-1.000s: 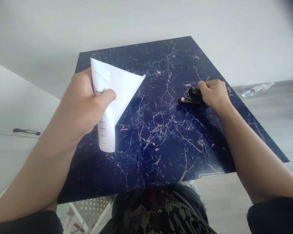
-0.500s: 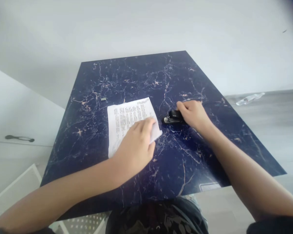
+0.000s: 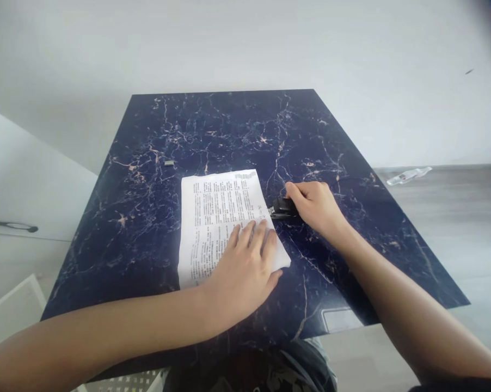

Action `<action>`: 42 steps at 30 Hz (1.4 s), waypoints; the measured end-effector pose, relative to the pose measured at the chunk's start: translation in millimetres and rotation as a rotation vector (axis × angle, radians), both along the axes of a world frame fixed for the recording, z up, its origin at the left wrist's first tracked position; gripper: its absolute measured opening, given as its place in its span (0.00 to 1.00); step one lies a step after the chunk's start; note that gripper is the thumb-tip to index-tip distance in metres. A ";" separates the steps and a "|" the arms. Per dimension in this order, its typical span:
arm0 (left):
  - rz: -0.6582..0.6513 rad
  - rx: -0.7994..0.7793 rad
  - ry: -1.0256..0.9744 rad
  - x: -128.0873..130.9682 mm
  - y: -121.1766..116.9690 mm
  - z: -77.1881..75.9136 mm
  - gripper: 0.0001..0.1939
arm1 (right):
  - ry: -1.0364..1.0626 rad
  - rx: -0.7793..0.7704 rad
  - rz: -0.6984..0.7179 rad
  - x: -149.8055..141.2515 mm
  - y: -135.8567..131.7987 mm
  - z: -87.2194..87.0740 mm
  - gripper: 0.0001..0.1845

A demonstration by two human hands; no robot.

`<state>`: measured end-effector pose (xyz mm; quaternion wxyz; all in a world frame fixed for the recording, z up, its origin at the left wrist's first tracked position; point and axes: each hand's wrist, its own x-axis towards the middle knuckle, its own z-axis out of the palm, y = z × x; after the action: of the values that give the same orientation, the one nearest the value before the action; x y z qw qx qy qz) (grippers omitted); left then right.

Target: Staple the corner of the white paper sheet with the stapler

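A printed white paper sheet (image 3: 216,218) lies flat on the dark blue marbled tabletop (image 3: 213,130). My left hand (image 3: 245,269) rests flat on the sheet's near right part, fingers stretched out together. My right hand (image 3: 317,204) is closed around a small black stapler (image 3: 281,208), whose nose touches the paper's right edge. A tiny grey metal piece (image 3: 169,163) sits on the table beyond the sheet's far left corner.
A white wall stands behind the table. A white cabinet with a dark handle (image 3: 8,224) is at the left. A clear plastic item (image 3: 409,175) lies on the grey floor at the right. A pale label (image 3: 342,319) marks the table's near right edge.
My left hand brought the curled sheet down from the air and flattened it on the table. My right hand slid the stapler left to the sheet's edge.
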<state>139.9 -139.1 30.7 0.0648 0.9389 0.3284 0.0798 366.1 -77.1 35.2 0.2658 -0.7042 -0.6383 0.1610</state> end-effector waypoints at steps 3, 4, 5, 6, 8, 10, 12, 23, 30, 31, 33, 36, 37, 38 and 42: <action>-0.006 -0.022 0.014 -0.7 -1.5 -0.6 0.36 | -0.009 0.002 0.003 -1.0 -1.0 1.2 0.28; -0.013 -0.028 0.013 -1.3 -2.4 -0.3 0.38 | -0.012 0.002 0.005 -1.5 -1.3 1.6 0.28; -0.023 -0.035 0.008 -2.0 -3.1 0.5 0.40 | -0.014 0.002 0.009 -1.8 -1.6 2.0 0.27; -0.034 -0.041 -0.005 -2.9 -3.5 1.8 0.42 | -0.017 0.000 0.013 -2.1 -1.7 2.4 0.27; -0.053 -0.052 -0.039 -4.6 -1.5 5.6 0.46 | -0.019 -0.001 0.019 -2.3 -1.8 3.0 0.27; -0.077 -0.059 -0.069 -6.1 6.0 9.3 0.43 | -0.022 0.000 0.022 -2.1 -1.9 3.4 0.26; -0.111 -0.056 -0.087 -7.1 18.9 10.6 0.34 | -0.028 0.006 0.026 -1.9 -2.2 3.6 0.26; -0.124 -0.044 -0.193 -13.9 61.7 -19.9 0.19 | -0.063 0.057 0.015 -1.0 -3.5 1.9 0.27; -0.155 -0.063 -0.154 -14.4 53.0 -27.9 0.26 | -0.103 0.212 -0.005 -9.7 -10.3 7.1 0.25; -0.153 -0.063 -0.143 -14.9 51.9 -28.6 0.27 | -0.103 0.236 -0.008 -12.2 -11.6 8.3 0.25; -0.139 -0.062 -0.134 -16.7 49.7 -29.7 0.27 | -0.113 0.245 -0.001 -16.2 -13.2 8.9 0.25; -0.100 -0.064 -0.147 -19.7 46.9 -30.3 0.29 | -0.136 0.198 0.028 -18.2 -13.0 5.0 0.26; -0.092 -0.067 -0.148 -20.4 46.2 -30.3 0.29 | -0.139 0.181 0.032 -18.0 -12.5 3.3 0.26; -0.088 -0.070 -0.147 -20.9 45.8 -30.3 0.29 | -0.141 0.167 0.034 -17.7 -11.9 1.9 0.27; -0.101 -0.076 -0.145 -20.5 45.8 -30.7 0.29 | -0.146 0.139 0.050 -16.5 -10.4 0.1 0.26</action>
<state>119.4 -93.3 0.0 0.1276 0.9430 0.2779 0.1317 349.6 -87.6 35.4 0.2629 -0.6777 -0.6830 0.0713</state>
